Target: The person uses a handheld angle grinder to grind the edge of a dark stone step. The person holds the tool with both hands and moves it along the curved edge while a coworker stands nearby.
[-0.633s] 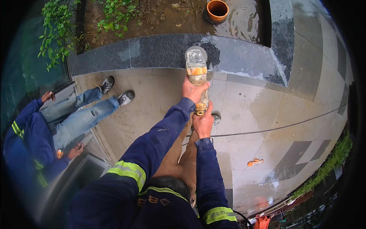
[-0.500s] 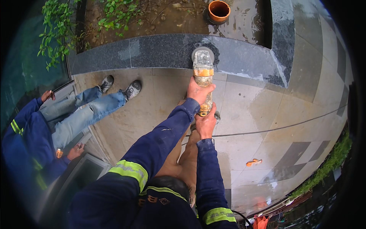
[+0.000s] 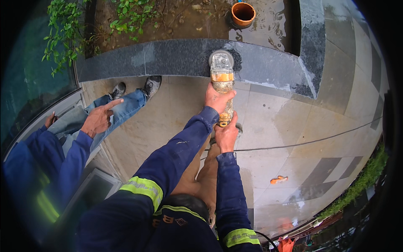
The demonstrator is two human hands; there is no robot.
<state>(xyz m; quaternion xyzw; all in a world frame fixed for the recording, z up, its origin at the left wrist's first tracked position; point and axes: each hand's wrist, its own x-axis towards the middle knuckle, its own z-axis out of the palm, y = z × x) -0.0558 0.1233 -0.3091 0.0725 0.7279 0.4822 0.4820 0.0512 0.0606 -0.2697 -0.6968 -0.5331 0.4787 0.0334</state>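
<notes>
Okay so, two-handed hold on a grubby orange-and-grey angle grinder [image 3: 222,84], just above the middle of the frame. Left hand [image 3: 217,100] is up front, fingers wrapped round the body, and the right hand [image 3: 227,133] is closed around the back end, lower down. So the grip's snug on both, no daylight I can see. The grinder's round disc [image 3: 227,55] is over the dark stone ledge [image 3: 176,56] with a wet-looking patch right beside it; honestly can't tell if it's touching.

Behind the ledge, top of the frame, there's muddy water [image 3: 197,21] with an orange pot [image 3: 243,15] sitting in it, plus leafy green stems [image 3: 63,35] upper left. Over on the left, a co-worker's hand [image 3: 98,119] has one finger pointing out, right above their blue jeans [image 3: 130,104]. Thin black cable [image 3: 289,145] runs across the tiles right of centre, and a small orange-and-white thing [image 3: 278,179] lies below it, lower right.
</notes>
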